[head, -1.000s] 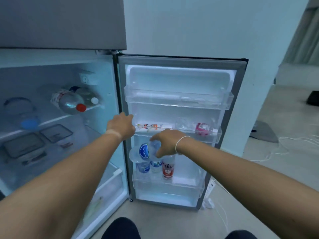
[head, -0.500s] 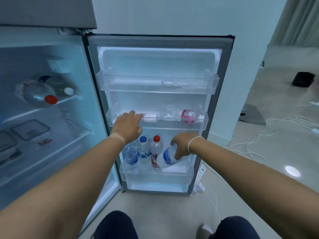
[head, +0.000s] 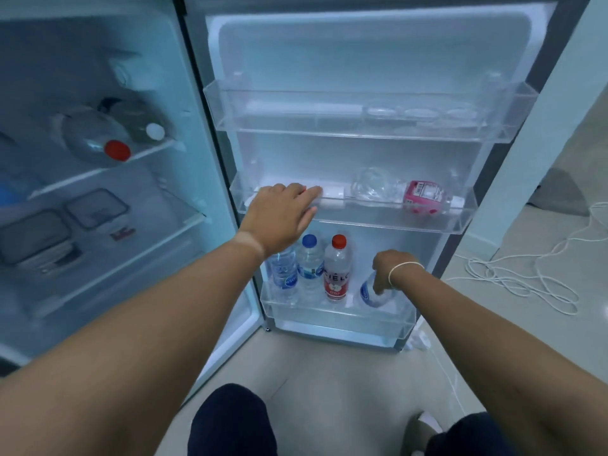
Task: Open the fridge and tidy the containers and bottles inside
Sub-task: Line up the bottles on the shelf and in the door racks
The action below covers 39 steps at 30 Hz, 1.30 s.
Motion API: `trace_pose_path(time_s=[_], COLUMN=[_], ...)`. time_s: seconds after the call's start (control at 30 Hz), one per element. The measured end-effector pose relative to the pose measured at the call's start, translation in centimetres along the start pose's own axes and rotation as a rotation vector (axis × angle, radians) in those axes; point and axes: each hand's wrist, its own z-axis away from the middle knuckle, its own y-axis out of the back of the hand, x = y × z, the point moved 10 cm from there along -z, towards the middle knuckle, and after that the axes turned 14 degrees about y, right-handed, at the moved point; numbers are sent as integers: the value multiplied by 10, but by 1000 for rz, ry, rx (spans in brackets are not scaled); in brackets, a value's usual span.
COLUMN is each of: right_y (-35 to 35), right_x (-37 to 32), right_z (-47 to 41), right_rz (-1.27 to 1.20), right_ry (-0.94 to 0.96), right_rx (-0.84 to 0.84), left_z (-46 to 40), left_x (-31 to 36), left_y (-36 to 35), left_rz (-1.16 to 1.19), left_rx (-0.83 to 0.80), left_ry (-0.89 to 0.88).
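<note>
My right hand [head: 388, 269] is down in the bottom door bin [head: 335, 315], fingers curled around the top of a water bottle [head: 373, 292] that leans left, its base near the bin's right end. Three bottles stand upright to its left: two blue-capped and one red-capped [head: 336, 269]. My left hand [head: 283, 213] rests on the middle bin's rim [head: 378, 222], fingers together and laid flat, steadying the door. To do this well I'd tip the held bottle upright, seat its base flat, then slide it just beside the red-capped one before letting go, so it doesn't topple. A pink-labelled bottle [head: 424, 197] lies on its side in the middle bin.
</note>
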Motion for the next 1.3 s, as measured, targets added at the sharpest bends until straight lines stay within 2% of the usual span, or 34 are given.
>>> trace_pose_path(time_s=[0.2, 0.43, 0.73, 1.07, 1.3], right_y=[1, -9, -4, -2, 14], right_x=[-1, 14, 7, 2, 17], right_z=[-25, -38, -44, -27, 7], right_rz=[-82, -215, -266, -599, -557], right_ry=[-28, -136, -79, 10, -2], right_rx=[109, 276, 342, 444, 506], left_z=[-3, -9, -8, -8, -7], left_x=[-2, -13, -13, -14, -13], left_y=[2, -1, -4, -8, -8], left_rz=[-2, 141, 181, 206, 210], left_rx=[51, 33, 15, -83, -93], left_ry=[-55, 51, 120, 151, 149])
